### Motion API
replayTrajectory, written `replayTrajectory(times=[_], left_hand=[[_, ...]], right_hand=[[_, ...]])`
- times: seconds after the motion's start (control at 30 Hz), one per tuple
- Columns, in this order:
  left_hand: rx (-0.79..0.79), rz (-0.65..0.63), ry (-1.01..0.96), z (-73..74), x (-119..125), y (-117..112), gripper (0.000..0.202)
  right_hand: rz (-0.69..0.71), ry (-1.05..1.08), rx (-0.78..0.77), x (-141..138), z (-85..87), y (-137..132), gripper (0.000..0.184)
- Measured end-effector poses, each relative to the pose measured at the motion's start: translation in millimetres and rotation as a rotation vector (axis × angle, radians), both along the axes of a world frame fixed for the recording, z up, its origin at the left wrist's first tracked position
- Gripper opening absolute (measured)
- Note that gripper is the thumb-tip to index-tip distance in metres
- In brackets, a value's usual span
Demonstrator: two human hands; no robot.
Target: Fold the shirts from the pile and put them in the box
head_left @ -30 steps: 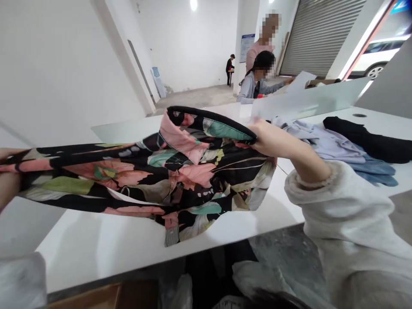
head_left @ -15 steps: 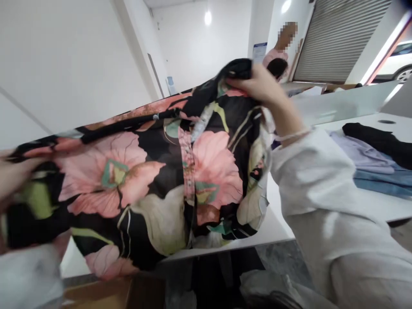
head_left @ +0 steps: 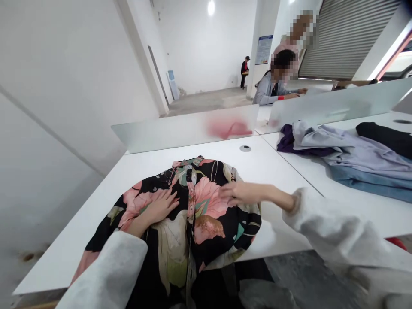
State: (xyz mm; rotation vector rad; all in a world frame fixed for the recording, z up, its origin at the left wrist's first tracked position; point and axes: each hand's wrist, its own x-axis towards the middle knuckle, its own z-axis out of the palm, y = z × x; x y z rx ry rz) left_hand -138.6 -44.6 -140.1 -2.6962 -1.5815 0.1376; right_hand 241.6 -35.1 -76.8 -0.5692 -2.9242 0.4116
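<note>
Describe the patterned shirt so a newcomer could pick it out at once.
Find the white table with frosted dividers along its far side. On it, below the person's left hand and right hand, lies the shirt. Large pink flowers on black set it apart from the plain-coloured clothes to its right.

Floral shirt [head_left: 206, 227]: thin woven cloth, smooth, soft creases, mostly matt. Person's right sleeve [head_left: 337, 227]: thick pale cloth, matt, rumpled. Tabletop [head_left: 106, 193]: white, smooth, slight sheen, looks laminated. Divider [head_left: 167, 131]: frosted, translucent, glass or acrylic, cannot tell. Lavender garment [head_left: 360, 148]: soft wrinkled cloth. Blue garment [head_left: 363, 178]: denim-like, matt. Roller shutter [head_left: 347, 38]: ribbed metal, dull. Back wall [head_left: 206, 47]: matt paint. Far floor [head_left: 206, 101]: rough bare concrete look.
</note>
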Motion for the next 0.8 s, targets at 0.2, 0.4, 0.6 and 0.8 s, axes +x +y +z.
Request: replayTrajectory(times=[0.2,0.4,0.6,0.8], left_hand=[[0.125,0.097,0.039,-39.7,42,19,0.057],[0.127,0.124,0.046,-39.9,79,58,0.059],[0.155,0.102,-0.007,-36.1,100,114,0.048],[0.268,0.093,-0.119,-36.0,92,129,0.043]], right_hand=[[-0.135,-0.089,-0.090,23,-61.8,-39,0.058],[-0.370,-0.098,-0.031,62,-103.6,26,0.059],[-0.492,-0.017,0.088,70,-103.7,84,0.049],[-0.587,0.306,0.301,61,-94.8,53,0.036]])
